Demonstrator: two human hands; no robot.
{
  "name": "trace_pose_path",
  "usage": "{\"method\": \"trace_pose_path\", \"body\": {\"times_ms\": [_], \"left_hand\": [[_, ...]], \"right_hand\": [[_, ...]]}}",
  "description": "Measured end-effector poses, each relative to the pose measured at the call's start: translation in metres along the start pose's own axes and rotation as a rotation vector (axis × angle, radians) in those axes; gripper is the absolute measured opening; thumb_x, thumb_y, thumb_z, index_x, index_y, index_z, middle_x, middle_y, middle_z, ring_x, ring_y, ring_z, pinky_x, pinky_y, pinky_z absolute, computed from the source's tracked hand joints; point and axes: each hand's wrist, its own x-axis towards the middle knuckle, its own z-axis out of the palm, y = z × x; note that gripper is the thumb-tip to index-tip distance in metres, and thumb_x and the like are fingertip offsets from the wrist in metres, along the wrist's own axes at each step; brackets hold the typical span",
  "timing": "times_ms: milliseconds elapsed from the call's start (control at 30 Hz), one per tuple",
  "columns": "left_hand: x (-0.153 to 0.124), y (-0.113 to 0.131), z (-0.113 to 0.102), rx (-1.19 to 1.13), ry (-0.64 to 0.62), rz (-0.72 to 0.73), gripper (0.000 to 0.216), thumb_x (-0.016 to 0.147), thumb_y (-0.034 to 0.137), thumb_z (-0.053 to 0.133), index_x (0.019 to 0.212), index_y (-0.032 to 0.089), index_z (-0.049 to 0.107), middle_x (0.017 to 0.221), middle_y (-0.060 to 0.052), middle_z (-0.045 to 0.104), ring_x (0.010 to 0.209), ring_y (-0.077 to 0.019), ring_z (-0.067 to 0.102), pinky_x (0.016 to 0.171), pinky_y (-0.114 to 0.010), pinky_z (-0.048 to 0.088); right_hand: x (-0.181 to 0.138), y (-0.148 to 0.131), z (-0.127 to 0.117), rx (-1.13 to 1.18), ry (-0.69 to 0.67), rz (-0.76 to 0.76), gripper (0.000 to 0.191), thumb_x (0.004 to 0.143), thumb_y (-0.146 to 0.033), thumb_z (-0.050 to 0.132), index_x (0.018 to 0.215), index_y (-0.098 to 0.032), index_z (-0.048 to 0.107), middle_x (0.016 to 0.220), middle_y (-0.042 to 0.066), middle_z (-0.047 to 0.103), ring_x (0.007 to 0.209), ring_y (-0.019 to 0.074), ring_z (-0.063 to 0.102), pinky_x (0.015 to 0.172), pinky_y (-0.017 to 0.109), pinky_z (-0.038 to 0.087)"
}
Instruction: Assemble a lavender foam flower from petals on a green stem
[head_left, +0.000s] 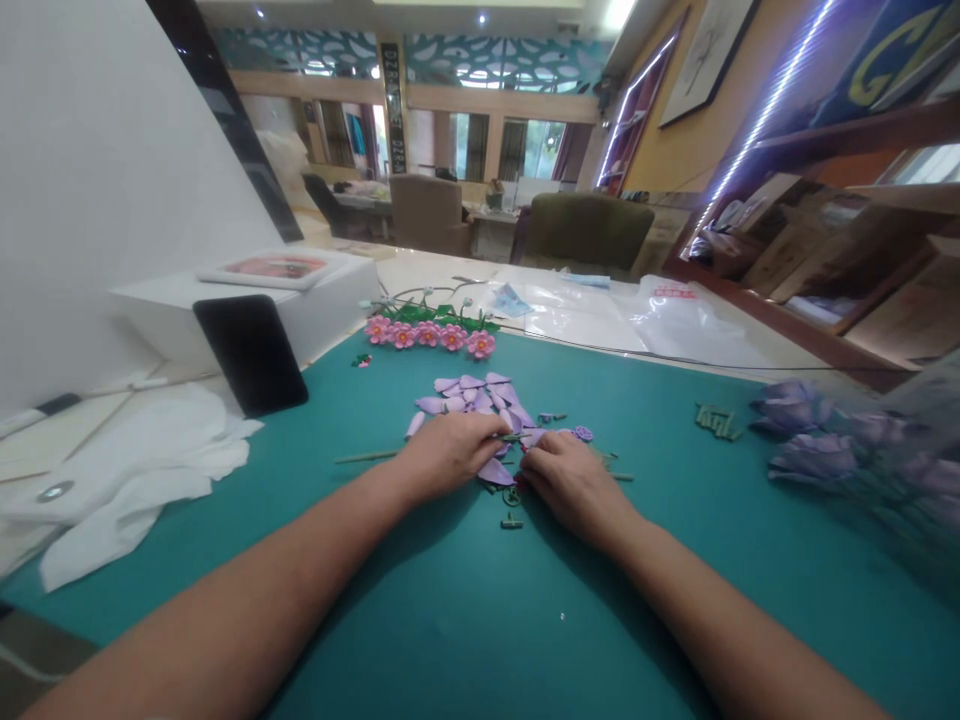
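On green mat (465, 620), lilac petals (484, 402), pointed, loosely heaped

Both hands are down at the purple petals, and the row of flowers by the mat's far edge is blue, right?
Not quite: the head view shows the row of flowers is pink, not blue. It does lie by the mat's far edge, and the left hand and right hand are at the purple petals.

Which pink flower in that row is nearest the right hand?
The rightmost pink flower; the other four pink flowers all lie farther left, away from the right hand.
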Motion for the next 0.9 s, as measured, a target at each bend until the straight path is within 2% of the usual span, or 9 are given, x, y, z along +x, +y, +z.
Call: {"method": "trace_pose_path", "body": {"times_ms": [67, 133, 233, 333, 467, 567, 667, 900], "left_hand": [[0.001, 0.0, 0.001, -0.012, 0.008, 0.014, 0.024, 0.088, 0.02, 0.045, 0.101, 0.02, 0.064, 0.092, -0.004, 0.069, 0.084, -0.019, 0.062, 0.073, -0.027, 0.044], [0.001, -0.001, 0.001, -0.028, 0.02, 0.028, 0.022, 0.087, 0.018, 0.045, 0.098, 0.019, 0.064, 0.091, -0.004, 0.069, 0.083, -0.018, 0.062, 0.073, -0.027, 0.043], [0.001, 0.0, 0.002, -0.048, 0.024, 0.025, 0.021, 0.086, 0.017, 0.045, 0.094, 0.018, 0.064, 0.089, -0.004, 0.068, 0.081, -0.0173, 0.061, 0.072, -0.026, 0.043], [0.001, 0.001, 0.002, -0.045, 0.018, 0.007, 0.022, 0.085, 0.017, 0.045, 0.095, 0.018, 0.065, 0.088, -0.004, 0.068, 0.08, -0.0176, 0.061, 0.071, -0.027, 0.043], [0.001, 0.001, 0.001, -0.051, 0.024, 0.007, 0.024, 0.086, 0.017, 0.044, 0.098, 0.018, 0.065, 0.09, -0.004, 0.069, 0.082, -0.018, 0.061, 0.072, -0.027, 0.043], [0.001, 0.001, 0.001, -0.067, 0.031, 0.022, 0.024, 0.087, 0.019, 0.044, 0.099, 0.018, 0.065, 0.091, -0.004, 0.069, 0.082, -0.0174, 0.061, 0.072, -0.026, 0.043], [0.0, 0.003, 0.0, -0.076, 0.035, 0.027, 0.024, 0.087, 0.019, 0.045, 0.1, 0.018, 0.065, 0.092, -0.004, 0.069, 0.082, -0.0168, 0.062, 0.072, -0.025, 0.043], [-0.002, 0.009, -0.002, -0.049, 0.04, 0.039, 0.023, 0.089, 0.02, 0.046, 0.102, 0.019, 0.066, 0.095, -0.004, 0.071, 0.086, -0.0178, 0.063, 0.073, -0.025, 0.044]], "right_hand": [[0.0, 0.0, -0.003, 0.067, 0.045, 0.043, 0.02, 0.091, -0.019, 0.044, 0.084, -0.018, 0.063, 0.087, 0.009, 0.061, 0.08, 0.0203, 0.052, 0.072, 0.031, 0.039], [0.001, 0.001, -0.006, 0.201, 0.089, 0.148, 0.016, 0.088, -0.02, 0.046, 0.086, -0.019, 0.062, 0.086, 0.008, 0.062, 0.08, 0.0197, 0.054, 0.073, 0.031, 0.041], [0.003, 0.002, -0.01, 0.582, 0.116, 0.39, 0.011, 0.083, -0.028, 0.052, 0.083, -0.02, 0.061, 0.077, 0.003, 0.065, 0.068, 0.0159, 0.057, 0.063, 0.028, 0.043], [0.007, 0.003, -0.012, 1.032, 0.16, 0.596, 0.018, 0.076, -0.037, 0.06, 0.077, -0.019, 0.06, 0.075, 0.002, 0.068, 0.062, 0.0143, 0.059, 0.056, 0.026, 0.045], [0.01, 0.001, -0.013, 1.346, 0.231, 0.744, 0.027, 0.064, -0.039, 0.073, 0.077, -0.018, 0.062, 0.073, 0.003, 0.07, 0.061, 0.0136, 0.062, 0.056, 0.025, 0.047], [0.011, 0.0, -0.012, 1.417, 0.253, 0.765, 0.029, 0.06, -0.036, 0.077, 0.078, -0.017, 0.064, 0.069, 0.002, 0.069, 0.059, 0.0125, 0.062, 0.056, 0.024, 0.047], [0.011, 0.002, -0.009, 1.396, 0.263, 0.77, 0.032, 0.057, -0.036, 0.079, 0.078, -0.017, 0.065, 0.066, 0.0, 0.067, 0.056, 0.0115, 0.06, 0.054, 0.023, 0.046], [0.01, 0.001, -0.012, 1.314, 0.282, 0.696, 0.028, 0.061, -0.039, 0.078, 0.074, -0.019, 0.065, 0.062, -0.002, 0.063, 0.056, 0.0108, 0.055, 0.056, 0.024, 0.045]]}}
